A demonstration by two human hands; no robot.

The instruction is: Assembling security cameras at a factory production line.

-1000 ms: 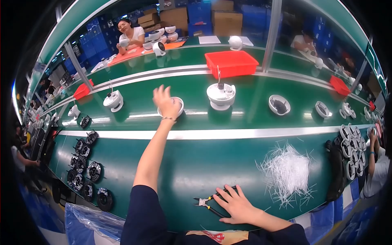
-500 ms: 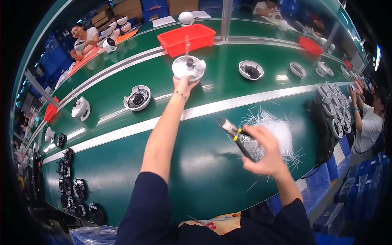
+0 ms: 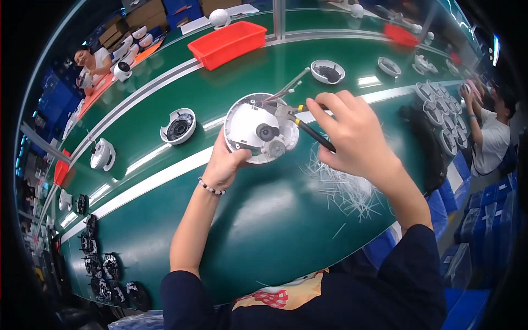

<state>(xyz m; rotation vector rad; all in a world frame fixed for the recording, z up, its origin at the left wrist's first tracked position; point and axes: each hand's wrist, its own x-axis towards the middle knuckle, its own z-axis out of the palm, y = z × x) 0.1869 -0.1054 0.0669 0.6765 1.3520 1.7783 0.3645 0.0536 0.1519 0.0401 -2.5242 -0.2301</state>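
Note:
My left hand (image 3: 225, 165) grips the lower edge of a round white dome-camera housing (image 3: 250, 126) and holds it tilted up toward me above the green bench. A small lens module sits inside it and thin wires stick out of its top. My right hand (image 3: 352, 135) is closed on a pair of black-handled cutters (image 3: 308, 129) whose yellow-marked tip touches the right rim of the housing.
A heap of white cable ties (image 3: 344, 184) lies on the green bench (image 3: 258, 220) below my right hand. More camera bases (image 3: 179, 125) ride the conveyor, with a red bin (image 3: 228, 43) behind. Black ring parts (image 3: 104, 269) lie left, stacked parts (image 3: 445, 118) right. Other people work at both ends.
My left hand has lifted the white housing off the conveyor and brought it close. My right hand picked the cutters up from the bench edge and raised them to the housing.

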